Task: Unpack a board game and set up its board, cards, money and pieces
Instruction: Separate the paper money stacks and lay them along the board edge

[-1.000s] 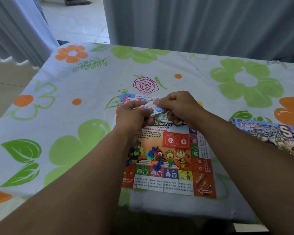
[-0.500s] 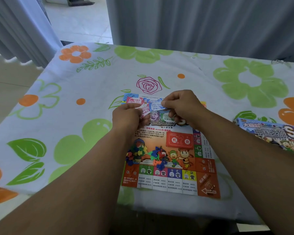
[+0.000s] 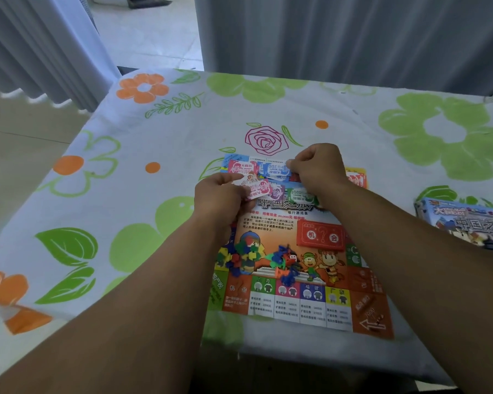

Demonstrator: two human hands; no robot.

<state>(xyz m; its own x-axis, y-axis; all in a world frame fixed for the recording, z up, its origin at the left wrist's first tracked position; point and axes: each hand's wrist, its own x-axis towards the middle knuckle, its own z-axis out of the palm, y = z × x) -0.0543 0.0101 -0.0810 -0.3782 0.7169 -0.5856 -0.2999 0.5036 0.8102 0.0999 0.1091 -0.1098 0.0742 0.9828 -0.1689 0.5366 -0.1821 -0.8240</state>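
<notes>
Grey curtains (image 3: 353, 38) hang behind one table under a white cloth (image 3: 154, 137) printed with green and orange flowers and a pink rose. One game board (image 3: 296, 280) lies flat in the middle, close to the near edge.

Two loose heaps of small coloured plastic pieces sit on the board's near half, one at the left (image 3: 239, 258) and one nearer the centre (image 3: 285, 265). To their right is one red rectangle (image 3: 320, 236) with a question mark; I cannot tell whether it is a card stack or print.

At least four paper money notes show at the board's far end. One pink note (image 3: 241, 167) lies flat at the far left. The right hand (image 3: 316, 166) pinches the right end of a blue note (image 3: 273, 169) just beside it. The left hand (image 3: 222, 194) pinches a second pink note (image 3: 258, 189), tilted, a little nearer. A green note (image 3: 300, 195) lies under the right wrist. The hands are close but apart.

One game box (image 3: 467, 223) rests at the right edge, well apart from the board.
</notes>
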